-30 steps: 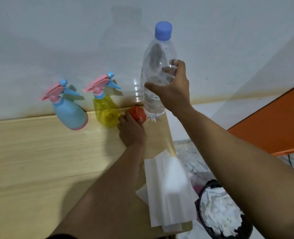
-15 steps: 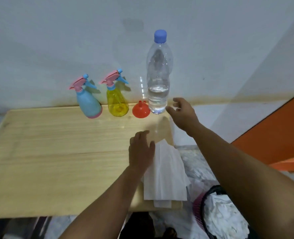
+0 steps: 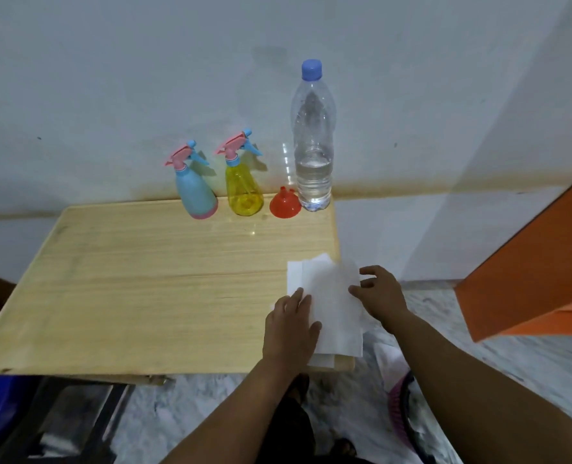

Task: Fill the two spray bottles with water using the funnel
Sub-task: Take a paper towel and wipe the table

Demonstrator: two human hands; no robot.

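**Hands leave the bottle row and settle on the tissue**

Now that both hands have drawn back from the far edge of the surface [image 3: 137, 283], the water bottle [image 3: 312, 142] stands released by the wall, cap on, roughly 1 third full. That reads as a wipe-up or a pause, not a pour. The left hand [image 3: 289, 324] lies flat, fingers straight, on the white tissue [image 3: 331, 306]; the right hand [image 3: 380, 294] touches its right edge with loose fingers, gripping nothing. Ordered by size after the bottle: the blue spray bottle [image 3: 196, 192], the yellow spray bottle [image 3: 243, 189], both with spray heads on, then the orange funnel [image 3: 285, 205], mouth down between yellow bottle and water.
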